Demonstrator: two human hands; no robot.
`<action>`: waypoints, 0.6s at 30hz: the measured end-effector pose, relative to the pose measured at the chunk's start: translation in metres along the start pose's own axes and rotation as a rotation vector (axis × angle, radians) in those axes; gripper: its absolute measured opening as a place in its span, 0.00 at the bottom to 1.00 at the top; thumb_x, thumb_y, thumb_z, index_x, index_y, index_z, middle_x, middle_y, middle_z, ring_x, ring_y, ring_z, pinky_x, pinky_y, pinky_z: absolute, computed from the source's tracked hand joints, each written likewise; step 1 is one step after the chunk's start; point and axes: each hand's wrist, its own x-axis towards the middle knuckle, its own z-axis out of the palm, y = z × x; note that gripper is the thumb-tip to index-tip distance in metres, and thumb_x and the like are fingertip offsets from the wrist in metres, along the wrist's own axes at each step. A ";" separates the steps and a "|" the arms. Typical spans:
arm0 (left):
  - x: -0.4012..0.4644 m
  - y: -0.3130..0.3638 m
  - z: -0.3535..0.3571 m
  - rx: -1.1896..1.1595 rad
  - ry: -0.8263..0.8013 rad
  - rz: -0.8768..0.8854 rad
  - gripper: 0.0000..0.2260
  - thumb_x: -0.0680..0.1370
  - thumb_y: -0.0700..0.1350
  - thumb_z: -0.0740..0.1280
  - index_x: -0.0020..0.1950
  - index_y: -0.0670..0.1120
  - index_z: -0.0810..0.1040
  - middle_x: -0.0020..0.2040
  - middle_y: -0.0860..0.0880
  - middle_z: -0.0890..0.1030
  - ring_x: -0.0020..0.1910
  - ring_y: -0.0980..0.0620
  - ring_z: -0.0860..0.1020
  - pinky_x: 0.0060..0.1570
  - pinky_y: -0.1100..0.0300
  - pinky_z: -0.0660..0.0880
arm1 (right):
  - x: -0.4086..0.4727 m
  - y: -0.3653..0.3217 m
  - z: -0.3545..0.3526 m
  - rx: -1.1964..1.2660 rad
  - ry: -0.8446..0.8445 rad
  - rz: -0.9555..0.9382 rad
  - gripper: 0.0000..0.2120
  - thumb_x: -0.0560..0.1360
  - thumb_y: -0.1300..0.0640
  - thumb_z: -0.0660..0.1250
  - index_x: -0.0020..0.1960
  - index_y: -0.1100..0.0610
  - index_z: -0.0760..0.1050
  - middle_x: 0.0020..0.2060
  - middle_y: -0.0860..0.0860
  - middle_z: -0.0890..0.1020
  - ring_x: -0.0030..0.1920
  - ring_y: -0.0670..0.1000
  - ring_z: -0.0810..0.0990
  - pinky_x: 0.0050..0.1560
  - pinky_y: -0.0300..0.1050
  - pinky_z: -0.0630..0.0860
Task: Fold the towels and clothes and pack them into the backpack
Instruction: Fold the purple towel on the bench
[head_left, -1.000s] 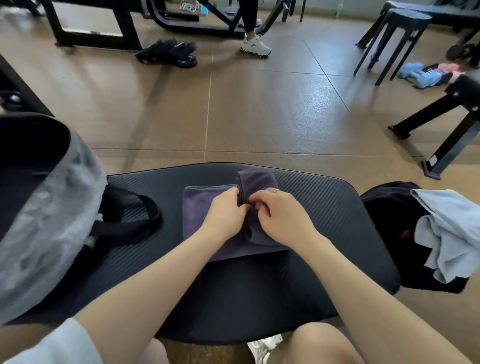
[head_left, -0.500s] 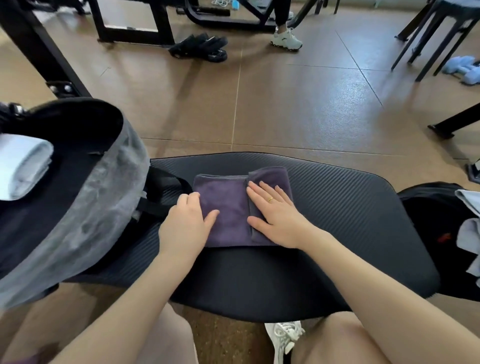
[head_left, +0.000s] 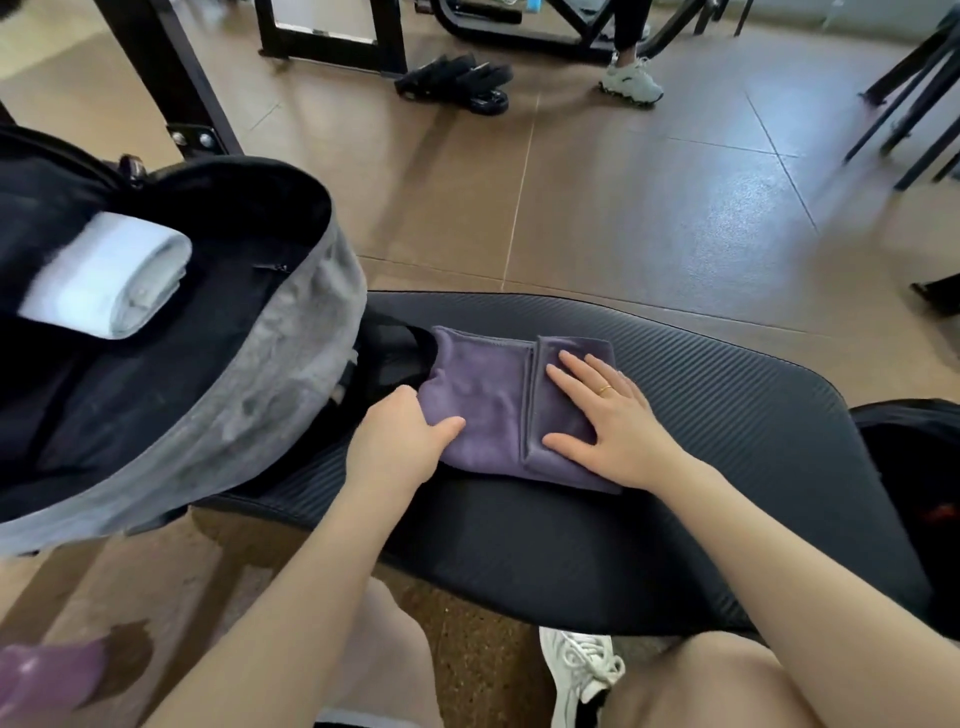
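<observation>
Both hands have flattened on the towel (head_left: 493, 410): right hand (head_left: 613, 421) pressing open-palmed, left hand (head_left: 400, 441) pinching its edge. Fold complete; backpack (head_left: 291, 364) next.

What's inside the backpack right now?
One rolled white towel lies inside the open backpack, against its dark lining. The grey front wall hides the lower interior, so anything deeper can't be seen. The purple towel is outside, on the bench.

No text, label, brand, number or sign could be read anywhere. The backpack (head_left: 291, 364), towel (head_left: 488, 410) and shoe (head_left: 582, 670) showed no legible marks; any small print there was perhaps lost to blur.
</observation>
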 end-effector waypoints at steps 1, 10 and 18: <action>0.001 0.001 -0.001 -0.086 -0.027 0.028 0.15 0.72 0.50 0.70 0.50 0.40 0.75 0.48 0.45 0.80 0.50 0.45 0.77 0.43 0.58 0.69 | -0.002 -0.001 0.002 0.014 0.022 0.008 0.46 0.60 0.27 0.46 0.75 0.45 0.53 0.76 0.45 0.53 0.76 0.50 0.48 0.75 0.50 0.47; -0.017 0.053 0.018 -0.286 0.005 0.623 0.08 0.71 0.37 0.69 0.41 0.50 0.74 0.39 0.54 0.78 0.38 0.58 0.75 0.40 0.70 0.70 | -0.004 -0.034 0.022 0.413 0.299 0.123 0.49 0.61 0.34 0.65 0.74 0.58 0.55 0.73 0.50 0.60 0.74 0.50 0.54 0.74 0.43 0.50; -0.016 0.022 0.046 -0.204 -0.196 0.897 0.22 0.72 0.45 0.68 0.64 0.46 0.70 0.65 0.51 0.73 0.59 0.59 0.73 0.58 0.69 0.69 | -0.036 0.003 0.001 0.338 0.191 -0.233 0.39 0.70 0.50 0.63 0.75 0.47 0.47 0.76 0.52 0.40 0.76 0.50 0.40 0.75 0.51 0.47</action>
